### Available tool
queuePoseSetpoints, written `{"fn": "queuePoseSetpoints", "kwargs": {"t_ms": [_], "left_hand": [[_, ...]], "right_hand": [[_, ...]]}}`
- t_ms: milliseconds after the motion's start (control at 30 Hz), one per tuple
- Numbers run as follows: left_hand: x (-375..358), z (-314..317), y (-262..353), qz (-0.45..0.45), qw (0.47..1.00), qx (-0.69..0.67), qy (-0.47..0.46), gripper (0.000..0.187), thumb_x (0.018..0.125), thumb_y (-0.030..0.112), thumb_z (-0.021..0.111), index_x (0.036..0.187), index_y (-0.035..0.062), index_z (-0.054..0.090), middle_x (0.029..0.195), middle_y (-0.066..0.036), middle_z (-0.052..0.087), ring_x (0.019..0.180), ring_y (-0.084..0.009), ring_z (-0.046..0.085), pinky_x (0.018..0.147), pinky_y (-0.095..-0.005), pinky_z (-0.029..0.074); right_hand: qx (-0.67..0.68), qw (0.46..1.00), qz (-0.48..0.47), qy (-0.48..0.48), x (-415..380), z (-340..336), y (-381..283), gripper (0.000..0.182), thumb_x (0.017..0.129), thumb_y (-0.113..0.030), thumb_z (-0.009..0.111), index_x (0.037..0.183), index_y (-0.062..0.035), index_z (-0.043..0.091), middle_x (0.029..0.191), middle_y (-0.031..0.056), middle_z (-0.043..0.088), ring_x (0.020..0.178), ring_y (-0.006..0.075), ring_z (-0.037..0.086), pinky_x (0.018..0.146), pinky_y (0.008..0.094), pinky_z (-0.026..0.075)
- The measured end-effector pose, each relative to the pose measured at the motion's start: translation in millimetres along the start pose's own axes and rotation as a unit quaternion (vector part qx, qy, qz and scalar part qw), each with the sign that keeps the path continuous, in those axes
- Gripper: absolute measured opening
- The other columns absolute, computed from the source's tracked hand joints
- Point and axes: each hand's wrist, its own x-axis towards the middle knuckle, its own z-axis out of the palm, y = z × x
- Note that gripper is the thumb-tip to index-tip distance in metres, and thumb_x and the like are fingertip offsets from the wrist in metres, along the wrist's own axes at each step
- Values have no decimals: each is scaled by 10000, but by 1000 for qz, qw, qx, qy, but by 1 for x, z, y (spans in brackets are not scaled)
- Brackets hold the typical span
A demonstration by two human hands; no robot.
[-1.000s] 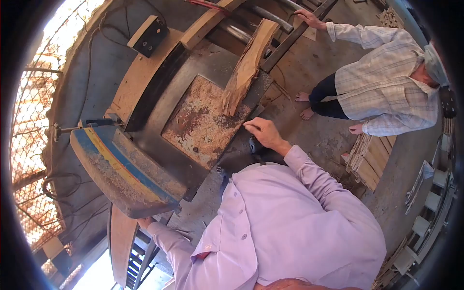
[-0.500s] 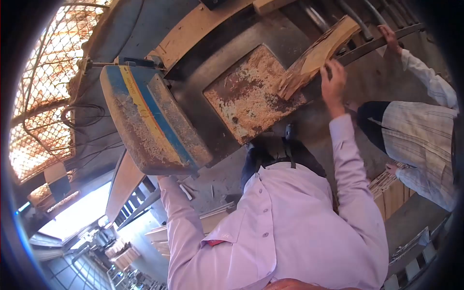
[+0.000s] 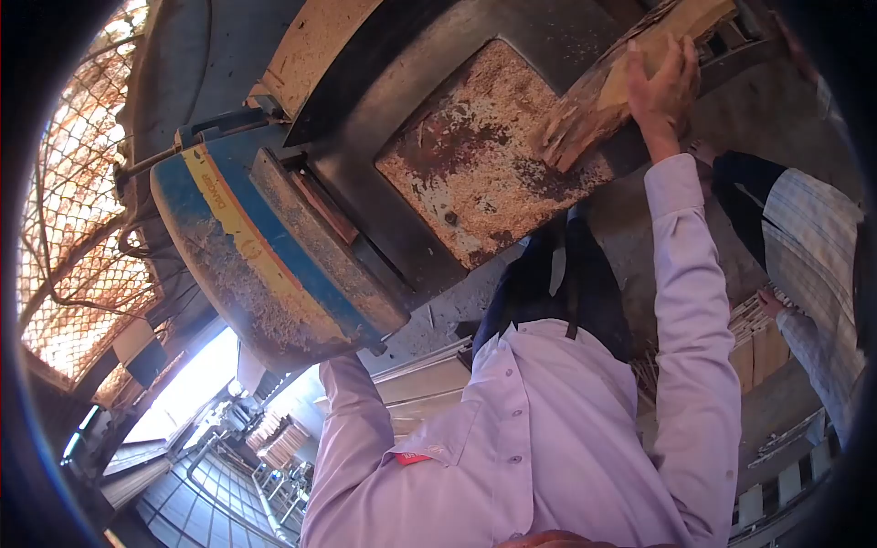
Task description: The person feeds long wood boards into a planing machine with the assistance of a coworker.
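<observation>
Right hand [image 3: 660, 84] at one o'clock, fingers spread and curled over the rough wood slab [image 3: 603, 96], grasping its upper edge. Slab lying tilted, lower end resting on the rusty, sawdust-strewn saw table [image 3: 466, 173]. Left hand hidden behind the blue wheel guard [image 3: 265, 265] at eight o'clock; grip cannot be told. Second person's checked sleeve [image 3: 818, 265] at three o'clock, apart from the slab.

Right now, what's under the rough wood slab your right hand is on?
The wood slab lies with its near end on the rusty, sawdust-strewn plate of the machine table. The right hand covers part of it; its far end runs out of view.
</observation>
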Motion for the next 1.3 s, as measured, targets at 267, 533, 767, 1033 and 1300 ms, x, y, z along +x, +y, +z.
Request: {"fn": "queuePoseSetpoints", "kwargs": {"t_ms": [267, 533, 767, 1033, 1300], "left_hand": [[0, -6, -13, -9, 1000, 15, -8, 399, 1014, 305, 547, 1303, 37, 607, 1277, -141, 651, 1138, -307, 630, 961, -442, 524], [6, -13, -23, -10, 997, 56, -46, 403, 1015, 310, 548, 1305, 36, 604, 1281, -141, 648, 1144, -305, 626, 965, -441, 520], [34, -16, -30, -8, 995, 74, -69, 406, 1016, 314, 550, 1307, 35, 602, 1285, -141, 646, 1149, -303, 623, 969, -441, 517], [36, -19, -32, 25, 995, 71, -64, 410, 1017, 318, 551, 1309, 34, 600, 1289, -141, 643, 1155, -301, 619, 974, -441, 513], [35, -30, -25, 346, 799, 485, -83, 414, 1019, 322, 553, 1311, 33, 597, 1294, -141, 640, 1162, -300, 615, 978, -440, 509]], "right_hand": [[-25, 999, 22, 12, 0, 3, 4, 760, 833, -553, 708, 1395, -77, 521, 1511, 176, 417, 1391, 384, 386, 1154, 475, 322], [98, 993, 49, 40, -5, 26, 17, 870, 854, -411, 739, 1539, -105, 298, 1554, 213, 356, 1425, 449, 330, 1159, 546, 296], [-9, 996, 85, -34, -1, -6, -5, 809, 884, -469, 686, 1511, -63, 375, 1598, 170, 321, 1468, 408, 292, 1195, 503, 266], [4, 998, 66, -8, -3, -1, -2, 805, 824, -558, 702, 1412, -48, 493, 1545, 192, 381, 1418, 400, 348, 1194, 477, 272], [17, 997, 67, -27, 3, -8, -6, 794, 845, -485, 699, 1434, -21, 440, 1556, 238, 339, 1450, 408, 296, 1226, 497, 201]]}}
